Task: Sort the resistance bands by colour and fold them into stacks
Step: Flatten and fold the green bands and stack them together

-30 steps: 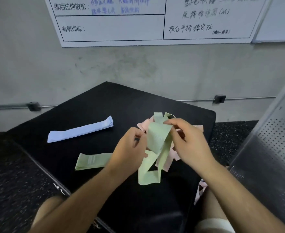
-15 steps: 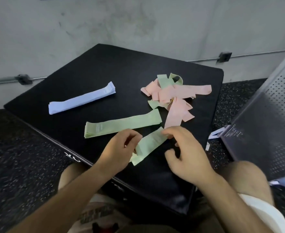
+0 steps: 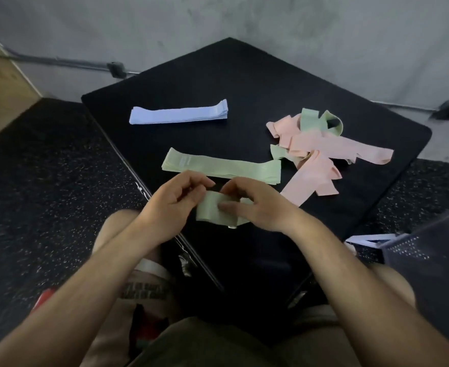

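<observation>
A pale green band (image 3: 212, 211) is held low over the near edge of the black table (image 3: 244, 83). My left hand (image 3: 170, 205) pinches its left end and my right hand (image 3: 255, 205) grips it from the right, thumb pressed on its top. Just beyond my fingers lies a flat stack of green bands (image 3: 222, 166). A flat stack of light blue bands (image 3: 178, 115) lies further back on the left. On the right sits a tangled heap of pink bands (image 3: 321, 154) with a few green bands (image 3: 316, 120) mixed in.
A grey wall with a cable conduit (image 3: 59, 60) runs behind the table. Dark speckled floor (image 3: 46, 181) surrounds it. A perforated metal panel (image 3: 429, 260) stands at the right, close to my right arm. My knees are under the table's near edge.
The green band went from hanging raised between my hands to lying low at the table's near edge, and my hands have now drawn close together on it. The view tilted downward.
</observation>
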